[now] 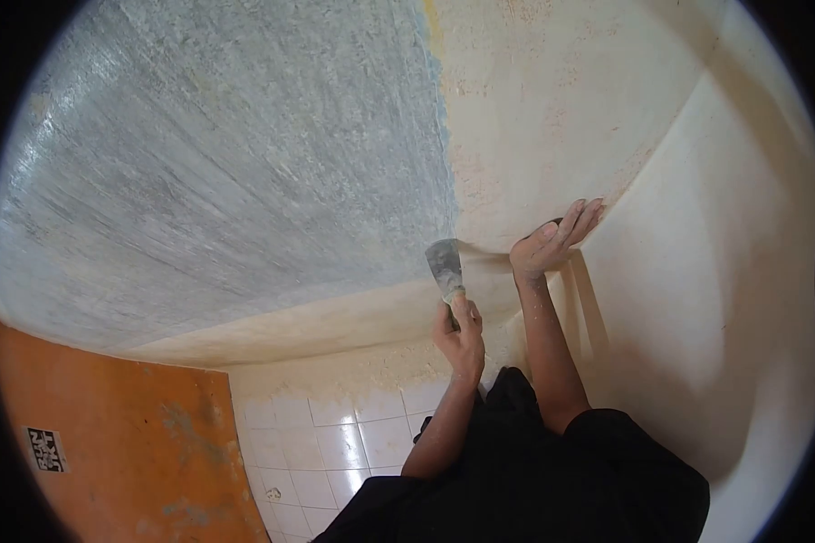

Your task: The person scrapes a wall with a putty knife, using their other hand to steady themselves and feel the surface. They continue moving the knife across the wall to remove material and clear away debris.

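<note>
My left hand [462,342] is closed around the handle of a putty knife [445,264]. Its broad metal blade points up, carries whitish smears and is close to the edge of the grey painted area [272,163]; contact with the surface cannot be made out. To the right, my dusty right hand [552,244] is bent back at the wrist with fingers stretched out, by the cream surface [534,118] near the corner. A thin dark edge shows behind its thumb and fingers; what that is stays hidden.
A cream wall [688,299] rises on the right and meets the patchy cream surface at a corner. White tiles [335,443] are below at left, beside an orange panel [127,425] with a black-and-white sticker [44,450]. My black shirt fills the bottom.
</note>
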Tool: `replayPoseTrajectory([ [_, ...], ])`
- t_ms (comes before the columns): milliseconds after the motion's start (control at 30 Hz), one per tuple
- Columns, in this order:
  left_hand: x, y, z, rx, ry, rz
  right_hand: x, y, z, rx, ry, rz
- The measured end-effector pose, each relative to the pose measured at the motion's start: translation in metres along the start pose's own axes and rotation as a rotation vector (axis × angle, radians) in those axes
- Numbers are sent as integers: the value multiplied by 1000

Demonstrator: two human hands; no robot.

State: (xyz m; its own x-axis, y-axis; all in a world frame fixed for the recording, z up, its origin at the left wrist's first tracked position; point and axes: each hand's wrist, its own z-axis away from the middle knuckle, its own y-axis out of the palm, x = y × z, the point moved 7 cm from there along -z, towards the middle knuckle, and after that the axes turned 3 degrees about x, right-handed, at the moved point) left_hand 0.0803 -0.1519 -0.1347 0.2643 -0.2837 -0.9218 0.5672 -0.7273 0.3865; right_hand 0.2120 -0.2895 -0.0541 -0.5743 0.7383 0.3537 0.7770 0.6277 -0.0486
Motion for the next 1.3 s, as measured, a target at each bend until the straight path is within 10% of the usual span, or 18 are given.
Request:
replayPoseTrajectory([
  [1300, -34, 10, 0, -12, 33, -57, 2, -1, -2, -31, 18, -35],
])
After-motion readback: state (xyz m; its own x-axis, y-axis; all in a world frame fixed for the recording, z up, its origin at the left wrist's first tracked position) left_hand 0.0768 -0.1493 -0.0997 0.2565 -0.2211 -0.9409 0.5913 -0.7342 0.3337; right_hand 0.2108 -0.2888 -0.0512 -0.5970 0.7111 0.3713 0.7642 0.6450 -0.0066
